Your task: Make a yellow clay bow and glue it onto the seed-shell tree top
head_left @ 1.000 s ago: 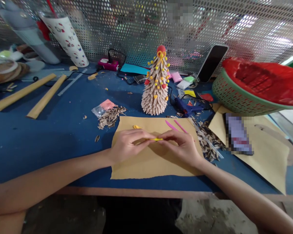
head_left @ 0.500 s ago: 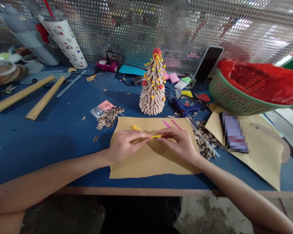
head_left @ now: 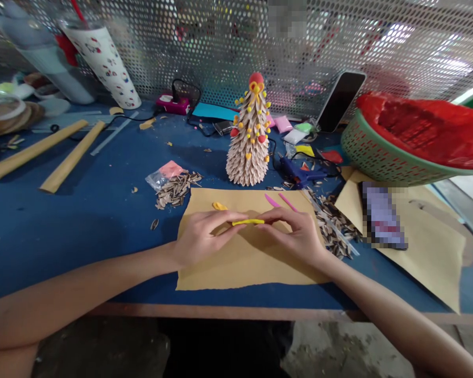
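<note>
My left hand [head_left: 203, 235] and my right hand [head_left: 295, 233] meet over a sheet of brown paper [head_left: 244, 262] on the blue table. Both pinch the ends of a thin yellow clay strip [head_left: 247, 222], held just above the paper. A small yellow clay piece [head_left: 219, 206] lies on the paper behind my left hand. Two pink clay strips [head_left: 280, 200] lie on the paper behind my right hand. A cone-shaped tree [head_left: 249, 144] made of seed shells, dotted with yellow and red beads, stands beyond the paper.
Piles of sunflower seed shells [head_left: 176, 189] lie left and right of the paper. A blue glue gun [head_left: 299, 173] lies beside the tree. A green basket [head_left: 378, 157] with red plastic stands at right. Two phones, wooden strips [head_left: 65, 165] and a perforated metal screen are around.
The yellow strip has shifted a little between my fingertips and now shows longer. The view has swayed slightly. Both hands stay in the same place.
</note>
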`<state>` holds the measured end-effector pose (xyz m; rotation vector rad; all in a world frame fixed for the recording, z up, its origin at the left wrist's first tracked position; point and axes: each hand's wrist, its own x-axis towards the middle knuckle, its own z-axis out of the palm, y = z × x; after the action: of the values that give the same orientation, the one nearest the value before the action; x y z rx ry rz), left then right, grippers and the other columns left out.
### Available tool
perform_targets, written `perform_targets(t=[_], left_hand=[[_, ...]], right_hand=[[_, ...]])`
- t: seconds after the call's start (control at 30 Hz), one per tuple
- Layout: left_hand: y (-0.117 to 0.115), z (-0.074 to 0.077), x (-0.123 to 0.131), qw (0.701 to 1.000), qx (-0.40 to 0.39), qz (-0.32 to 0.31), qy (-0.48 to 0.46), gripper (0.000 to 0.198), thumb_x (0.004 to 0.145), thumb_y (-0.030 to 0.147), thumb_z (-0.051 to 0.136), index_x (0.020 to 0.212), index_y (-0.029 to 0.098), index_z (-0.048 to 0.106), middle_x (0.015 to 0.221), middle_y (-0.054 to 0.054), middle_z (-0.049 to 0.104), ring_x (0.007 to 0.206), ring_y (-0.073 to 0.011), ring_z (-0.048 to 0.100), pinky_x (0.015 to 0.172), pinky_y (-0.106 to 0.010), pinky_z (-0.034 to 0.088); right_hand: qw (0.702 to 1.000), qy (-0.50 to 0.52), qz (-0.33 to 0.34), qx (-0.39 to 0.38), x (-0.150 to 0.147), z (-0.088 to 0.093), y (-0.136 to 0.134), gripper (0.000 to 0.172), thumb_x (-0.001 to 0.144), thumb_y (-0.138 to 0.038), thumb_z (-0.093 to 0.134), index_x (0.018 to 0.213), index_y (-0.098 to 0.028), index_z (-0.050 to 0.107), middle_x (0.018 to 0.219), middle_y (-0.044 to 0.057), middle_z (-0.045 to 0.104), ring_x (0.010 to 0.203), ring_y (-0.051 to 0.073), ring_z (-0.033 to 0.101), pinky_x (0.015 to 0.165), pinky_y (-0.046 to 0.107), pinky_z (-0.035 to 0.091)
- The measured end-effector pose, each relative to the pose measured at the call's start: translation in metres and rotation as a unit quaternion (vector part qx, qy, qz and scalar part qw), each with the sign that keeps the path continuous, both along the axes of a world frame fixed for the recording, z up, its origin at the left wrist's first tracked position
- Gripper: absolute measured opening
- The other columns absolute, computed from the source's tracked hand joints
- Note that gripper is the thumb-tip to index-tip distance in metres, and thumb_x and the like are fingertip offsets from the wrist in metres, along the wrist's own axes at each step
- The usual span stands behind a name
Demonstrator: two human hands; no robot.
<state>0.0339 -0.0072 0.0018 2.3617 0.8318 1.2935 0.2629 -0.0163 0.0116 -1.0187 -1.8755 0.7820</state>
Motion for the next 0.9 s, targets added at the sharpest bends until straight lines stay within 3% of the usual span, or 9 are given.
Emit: perform_targets(t=[0.23, 0.43, 0.67, 0.8, 0.9], left_hand=[[0.0001, -0.0002, -0.0015, 1.000, 0.025, 0.004, 0.006, 0.011, 0.092, 0.016, 0.070, 0.103, 0.017, 0.070, 0.090, -0.002, 0.080, 0.071, -0.0106, 0.074, 0.065, -0.018, 0.057], [0.0013, 0.0019, -0.0009, 0.999, 0.023, -0.026, -0.005, 0.014, 0.093, 0.016, 0.067, 0.106, 0.020, 0.069, 0.096, -0.003, 0.079, 0.082, -0.0122, 0.075, 0.073, -0.022, 0.061], [0.0029, -0.0009, 0.0012, 0.999, 0.024, -0.030, -0.001, 0.013, 0.093, 0.015, 0.068, 0.105, 0.019, 0.070, 0.091, -0.003, 0.078, 0.080, -0.0129, 0.072, 0.072, -0.025, 0.058], [0.0024, -0.0024, 0.0015, 0.998, 0.035, -0.049, 0.009, 0.019, 0.094, 0.013, 0.064, 0.113, 0.016, 0.067, 0.098, -0.006, 0.078, 0.083, -0.0132, 0.073, 0.075, -0.024, 0.059], [0.0025, -0.0010, 0.0005, 0.994, 0.047, -0.095, 0.018, 0.021, 0.098, 0.011, 0.057, 0.116, 0.016, 0.066, 0.099, -0.007, 0.077, 0.089, -0.0142, 0.073, 0.082, -0.026, 0.060]], right_hand=[[0.999, -0.008, 0.026, -0.030, -0.0045, 0.0034, -0.0033, 0.020, 0.085, -0.028, 0.076, 0.104, -0.023, 0.073, 0.091, 0.001, 0.078, 0.071, 0.012, 0.070, 0.068, 0.025, 0.061], [0.998, -0.020, 0.051, -0.036, -0.0040, 0.0012, -0.0047, 0.036, 0.080, -0.037, 0.081, 0.112, -0.023, 0.070, 0.098, 0.003, 0.077, 0.077, 0.014, 0.070, 0.073, 0.029, 0.062], [0.999, -0.026, 0.043, 0.001, -0.0041, 0.0003, -0.0030, 0.012, 0.092, -0.024, 0.066, 0.103, -0.021, 0.071, 0.091, 0.003, 0.076, 0.073, 0.012, 0.068, 0.068, 0.025, 0.060], [0.999, -0.029, 0.026, 0.015, -0.0027, -0.0003, -0.0013, 0.011, 0.092, -0.023, 0.067, 0.102, -0.021, 0.071, 0.092, 0.003, 0.077, 0.075, 0.013, 0.070, 0.070, 0.026, 0.061], [1.000, -0.008, 0.008, -0.018, -0.0051, -0.0023, -0.0027, 0.011, 0.091, -0.025, 0.068, 0.100, -0.021, 0.072, 0.095, 0.004, 0.077, 0.080, 0.014, 0.072, 0.075, 0.028, 0.062]])
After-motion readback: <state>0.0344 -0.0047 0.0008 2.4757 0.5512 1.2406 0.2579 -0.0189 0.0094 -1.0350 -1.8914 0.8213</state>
